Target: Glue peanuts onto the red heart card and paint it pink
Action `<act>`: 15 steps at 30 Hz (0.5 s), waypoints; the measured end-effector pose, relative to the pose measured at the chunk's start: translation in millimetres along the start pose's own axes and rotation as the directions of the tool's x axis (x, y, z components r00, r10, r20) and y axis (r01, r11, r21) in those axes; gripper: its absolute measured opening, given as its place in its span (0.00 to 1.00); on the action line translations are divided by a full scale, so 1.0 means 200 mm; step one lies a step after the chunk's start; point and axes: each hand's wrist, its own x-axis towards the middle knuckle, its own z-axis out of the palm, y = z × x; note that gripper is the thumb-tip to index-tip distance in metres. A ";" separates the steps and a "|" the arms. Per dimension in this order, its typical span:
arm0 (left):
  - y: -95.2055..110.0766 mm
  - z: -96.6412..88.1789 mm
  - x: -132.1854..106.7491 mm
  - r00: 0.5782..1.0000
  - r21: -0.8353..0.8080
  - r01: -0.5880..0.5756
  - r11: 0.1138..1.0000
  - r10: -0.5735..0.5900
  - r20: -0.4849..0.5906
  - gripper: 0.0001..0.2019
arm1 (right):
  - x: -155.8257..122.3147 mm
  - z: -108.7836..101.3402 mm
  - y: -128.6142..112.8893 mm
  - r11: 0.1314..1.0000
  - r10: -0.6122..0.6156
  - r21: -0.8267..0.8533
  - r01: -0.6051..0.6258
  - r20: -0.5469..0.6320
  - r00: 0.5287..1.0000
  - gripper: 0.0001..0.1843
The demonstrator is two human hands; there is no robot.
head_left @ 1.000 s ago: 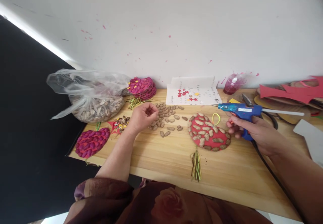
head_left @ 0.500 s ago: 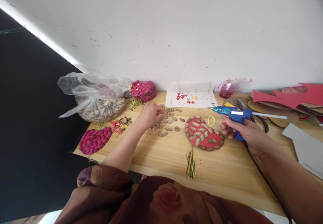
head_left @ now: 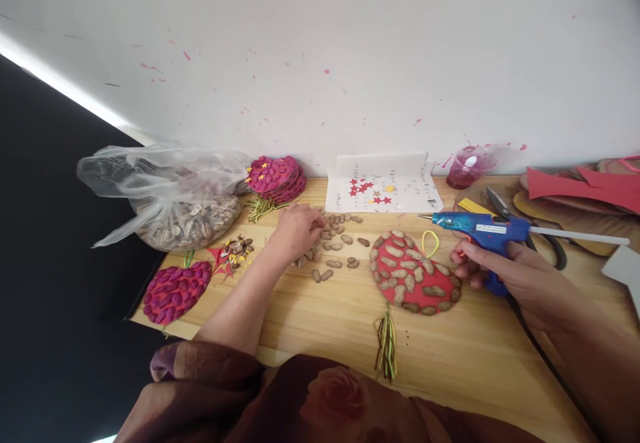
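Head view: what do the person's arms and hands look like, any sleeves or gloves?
Both the left hand and right hand are bare: no gloves, rings or watch visible. A dark maroon sleeve covers the left upper arm; the right forearm shows no sleeve.

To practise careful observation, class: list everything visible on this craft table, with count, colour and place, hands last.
table: one, light wood, beneath everything
plastic bag: one, clear, holding shells, rear left
painted heart: one, magenta, front left edge
painted stack: one, magenta, against wall
loose peanuts: many, tan, centre-left
red ornament: one, peanut-covered, centre
paper sheet: one, white, coloured stars, rear centre
cup: one, pink-stained, by wall
scissors: one, dark, behind glue gun
red cut-outs: several, far right
glue gun: one, blue, in right hand
left hand: on loose peanuts
right hand: gripping glue gun
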 end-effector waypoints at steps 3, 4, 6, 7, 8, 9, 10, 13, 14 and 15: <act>-0.03 0.00 -0.01 0.999 -0.071 -0.028 0.997 0.025 -0.044 0.11 | 0.00 0.00 0.00 1.000 0.003 0.011 -0.003 -0.020 1.000 0.22; -0.03 0.00 -0.02 0.997 -0.096 -0.030 0.995 0.023 -0.071 0.11 | 0.00 0.00 0.00 1.000 0.006 0.010 -0.006 -0.017 1.000 0.22; -0.05 0.00 -0.03 0.993 -0.128 -0.020 0.992 0.005 -0.116 0.11 | 0.00 0.00 0.01 1.000 0.011 0.013 -0.011 -0.010 1.000 0.23; -0.05 -0.01 -0.03 0.992 -0.135 -0.014 0.991 -0.004 -0.128 0.10 | 0.01 -0.01 0.01 1.000 0.015 0.013 -0.015 -0.005 1.000 0.23; -0.06 -0.01 -0.04 0.992 -0.138 -0.011 0.990 -0.007 -0.130 0.09 | 0.01 -0.01 0.02 1.000 0.019 0.010 -0.019 -0.005 1.000 0.23; -0.06 -0.01 -0.04 0.992 -0.139 -0.014 0.990 -0.004 -0.123 0.09 | 0.01 -0.01 0.02 1.000 0.020 0.007 -0.020 -0.011 1.000 0.23; -0.06 -0.01 -0.04 0.994 -0.141 -0.022 0.990 0.007 -0.110 0.08 | 0.01 -0.01 0.02 1.000 0.020 0.002 -0.020 -0.017 1.000 0.23; -0.06 0.00 -0.04 0.995 -0.137 -0.067 0.988 0.057 -0.080 0.08 | -0.01 0.00 0.00 1.000 0.010 -0.014 -0.010 -0.001 1.000 0.21; -0.06 0.01 -0.04 0.994 -0.129 -0.082 0.988 0.071 -0.084 0.09 | -0.02 0.00 -0.01 1.000 -0.009 -0.015 0.009 0.019 1.000 0.20; -0.07 0.01 -0.04 0.993 -0.124 -0.090 0.988 0.079 -0.092 0.10 | -0.02 0.01 -0.02 1.000 -0.022 -0.015 0.023 0.038 0.999 0.20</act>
